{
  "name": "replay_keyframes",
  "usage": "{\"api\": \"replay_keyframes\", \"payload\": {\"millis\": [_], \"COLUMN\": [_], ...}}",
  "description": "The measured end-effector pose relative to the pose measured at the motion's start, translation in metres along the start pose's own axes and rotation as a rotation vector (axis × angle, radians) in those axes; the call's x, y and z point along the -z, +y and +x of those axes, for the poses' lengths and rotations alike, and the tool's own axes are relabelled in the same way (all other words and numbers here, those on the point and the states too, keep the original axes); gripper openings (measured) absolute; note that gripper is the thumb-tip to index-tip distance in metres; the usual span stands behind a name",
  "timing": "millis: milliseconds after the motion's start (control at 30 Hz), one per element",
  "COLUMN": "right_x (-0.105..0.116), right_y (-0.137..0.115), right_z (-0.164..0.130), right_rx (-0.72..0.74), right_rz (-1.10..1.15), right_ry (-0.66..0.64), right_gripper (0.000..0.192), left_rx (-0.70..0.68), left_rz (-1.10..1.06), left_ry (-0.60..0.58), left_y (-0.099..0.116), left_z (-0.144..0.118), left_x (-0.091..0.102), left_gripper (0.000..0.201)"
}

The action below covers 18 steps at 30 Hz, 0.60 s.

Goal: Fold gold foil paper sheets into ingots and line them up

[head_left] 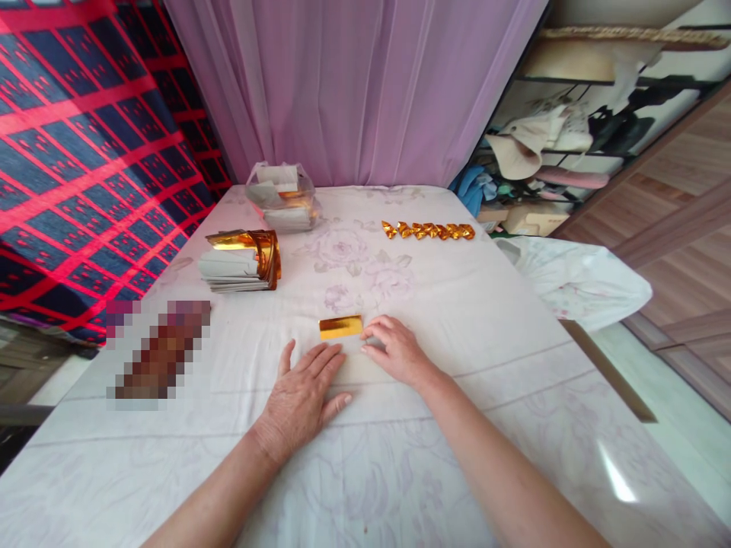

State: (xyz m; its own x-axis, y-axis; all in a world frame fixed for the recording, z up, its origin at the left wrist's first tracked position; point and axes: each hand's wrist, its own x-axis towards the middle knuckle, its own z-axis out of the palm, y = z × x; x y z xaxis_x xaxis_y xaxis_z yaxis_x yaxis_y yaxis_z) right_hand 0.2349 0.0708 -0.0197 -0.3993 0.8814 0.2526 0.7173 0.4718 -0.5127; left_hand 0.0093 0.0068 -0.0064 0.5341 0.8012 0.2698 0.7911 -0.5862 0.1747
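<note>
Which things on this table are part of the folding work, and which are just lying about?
In use: gold foil paper under left hand and right hand; stack of foil sheets; row of folded gold pieces.
Lying about: plastic bag; hats on the shelf.

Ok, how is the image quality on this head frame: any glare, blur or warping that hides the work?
Head view: daylight is even and the hands, left hand and right hand, look sharp; the folded gold foil paper shines but stays readable; a bright glare patch lies on the tablecloth at lower right; a pixelated block masks something at left; wide-angle warping bends the shelves and table edges.
</note>
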Motion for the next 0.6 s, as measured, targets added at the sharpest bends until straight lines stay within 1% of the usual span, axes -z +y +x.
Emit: {"api": "replay_keyframes", "payload": {"millis": [267, 433, 533, 567, 600], "right_x": [0.001, 0.000, 0.000, 0.000, -0.001], "right_y": [-0.002, 0.000, -0.008, -0.013, -0.020], "right_z": [0.001, 0.001, 0.003, 0.005, 0.006], "right_rx": [0.001, 0.005, -0.021, -0.050, -0.094], "right_rz": [0.005, -0.004, -0.039, -0.067, -0.107], "right_ry": [-0.001, 0.009, 0.006, 0.005, 0.008], "right_gripper": [0.010, 0.011, 0.006, 0.005, 0.009], "left_rx": [0.015, 0.020, 0.031, 0.034, 0.034], "left_rz": [0.075, 0.100, 0.124, 0.133, 0.140], "left_ry": [-0.005, -0.004, 0.019, 0.028, 0.032], "left_y": [-0.014, -0.015, -0.012, -0.012, -0.011], "left_z": [-0.013, -0.014, -0.012, -0.012, -0.012], "left_x": [0.010, 0.011, 0.009, 0.009, 0.008], "left_gripper": [0.050, 0.047, 0.044, 0.044, 0.043]}}
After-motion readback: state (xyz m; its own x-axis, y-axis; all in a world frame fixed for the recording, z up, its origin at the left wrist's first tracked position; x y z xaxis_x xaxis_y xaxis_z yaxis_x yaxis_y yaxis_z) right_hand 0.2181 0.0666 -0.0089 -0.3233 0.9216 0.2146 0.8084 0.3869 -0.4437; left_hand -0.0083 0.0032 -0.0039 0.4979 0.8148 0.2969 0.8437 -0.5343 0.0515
